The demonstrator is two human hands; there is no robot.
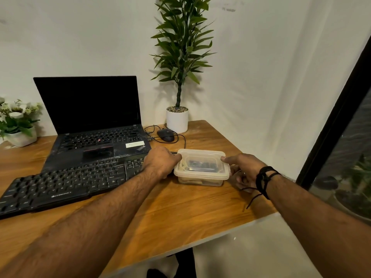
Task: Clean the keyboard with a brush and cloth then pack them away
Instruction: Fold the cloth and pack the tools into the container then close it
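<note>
both hands, left hand (pixel 160 161) and right hand (pixel 241 167), grip the lidded plastic container (pixel 201 167) beside the keyboard (pixel 60 185); an uneven pull could pop the lid (pixel 202 155) and spill what's inside.

Head view, indoor artificial light, moderately bright and warm in tone. The wooden desk (pixel 180 213) shows a soft sheen without hard glare. The tall potted plant (pixel 181 49) casts a faint, diffuse shadow on the white wall (pixel 80 37) behind it, indicating light from above and in front. The laptop screen (pixel 88 103) is dark and nearly reflection-free. The window (pixel 349 157) at right is dark, with dim reflections. Wide-angle distortion bends the window frame and stretches both forearms toward the lower corners. Focus is fair at centre; fine detail is soft, and the edges are slightly smeared.
</note>
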